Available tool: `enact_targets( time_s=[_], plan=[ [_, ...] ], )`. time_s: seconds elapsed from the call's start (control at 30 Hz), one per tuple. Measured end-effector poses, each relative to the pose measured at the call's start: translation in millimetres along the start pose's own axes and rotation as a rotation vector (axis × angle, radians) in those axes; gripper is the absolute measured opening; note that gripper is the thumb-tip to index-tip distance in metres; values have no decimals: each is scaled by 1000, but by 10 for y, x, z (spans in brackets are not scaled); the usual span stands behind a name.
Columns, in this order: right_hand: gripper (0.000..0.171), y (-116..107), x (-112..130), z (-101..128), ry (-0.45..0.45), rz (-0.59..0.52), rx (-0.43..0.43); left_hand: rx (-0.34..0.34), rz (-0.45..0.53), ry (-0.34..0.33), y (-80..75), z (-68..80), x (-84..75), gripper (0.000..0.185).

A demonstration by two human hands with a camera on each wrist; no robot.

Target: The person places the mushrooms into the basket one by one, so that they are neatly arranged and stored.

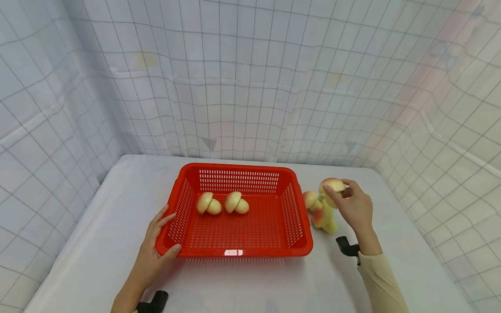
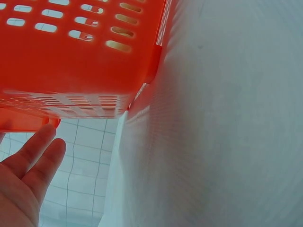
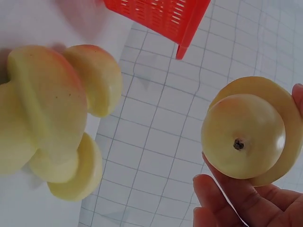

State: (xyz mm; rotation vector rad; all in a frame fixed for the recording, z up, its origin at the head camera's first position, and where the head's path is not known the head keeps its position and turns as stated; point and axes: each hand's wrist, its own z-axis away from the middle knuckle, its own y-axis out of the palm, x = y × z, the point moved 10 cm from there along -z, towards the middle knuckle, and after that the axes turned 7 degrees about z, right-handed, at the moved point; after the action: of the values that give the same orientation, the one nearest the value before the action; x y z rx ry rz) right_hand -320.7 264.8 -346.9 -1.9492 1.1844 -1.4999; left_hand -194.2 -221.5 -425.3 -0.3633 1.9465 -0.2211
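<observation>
Both hands are at work on the white table (image 1: 98, 243). Right hand (image 1: 354, 208) pinches a peach half (image 1: 332, 186) between thumb and fingertips, lifted clear of the tabletop just beyond the basket's right wall. In the right wrist view the same piece (image 3: 244, 137) shows its rounded skin side with the small stem dimple, fingers (image 3: 222, 196) curled beneath it, so the grip looks chosen to carry it without squashing it.

Just below and to the left of that hand, a small cluster of peach pieces (image 1: 322, 213) lies on the table, touching one another and close beside the basket's outer wall; they sit within short reach of the right hand, which probably explains why they are gathered there.

Left hand (image 1: 156, 248) rests with fingers nearly straight against the near left corner of the red basket (image 1: 238, 171), thumb along the front rim. It does not seem to clasp the basket; I judge it is steadying it so it does not slide. The left wrist view shows only the fingers (image 2: 33, 156) spread beside the basket's slotted wall (image 2: 71, 61).

Inside the basket, between the two hands and toward its far side, two pairs of peach halves (image 1: 223, 203) lie side by side on the perforated floor.
</observation>
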Motion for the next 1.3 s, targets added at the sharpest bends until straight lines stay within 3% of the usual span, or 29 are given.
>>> enact_targets(
  time_s=[0.13, 0.33, 0.87, 1.3],
  plan=[
    [64, 51, 112, -36, -27, -23, 41, -2, 3, 2, -1, -6, 4, 69],
    [67, 198, 245, -104, -44, -60, 181, -3, 1, -5, -2, -4, 8, 69],
    [66, 556, 812, -256, -176, -63, 444, -1, 13, 0, 5, -6, 8, 69],
    [68, 783, 1172, -392, -254, -29, 547, -6, 23, -2, 6, 0, 8, 69]
  ],
)
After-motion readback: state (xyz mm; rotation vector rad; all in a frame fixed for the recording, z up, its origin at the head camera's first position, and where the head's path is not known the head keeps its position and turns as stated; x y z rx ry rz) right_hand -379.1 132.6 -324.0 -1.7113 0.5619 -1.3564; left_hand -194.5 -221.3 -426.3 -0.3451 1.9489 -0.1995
